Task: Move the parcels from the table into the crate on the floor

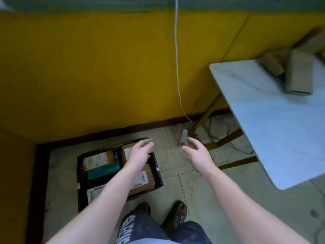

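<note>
A black crate stands on the floor by the yellow wall, holding several parcels: a brown box with a white label, a teal packet under a brown one, and a white-labelled one at the front. My left hand hovers over the crate's right side, fingers relaxed and empty. My right hand hangs over the bare floor to the right of the crate, fingers loosely spread, holding nothing. On the white table at the right lie brown cardboard parcels near its far edge.
Cables and a power strip lie on the floor under the table's wooden legs. A white cord hangs down the wall. My feet in dark sandals stand just in front of the crate.
</note>
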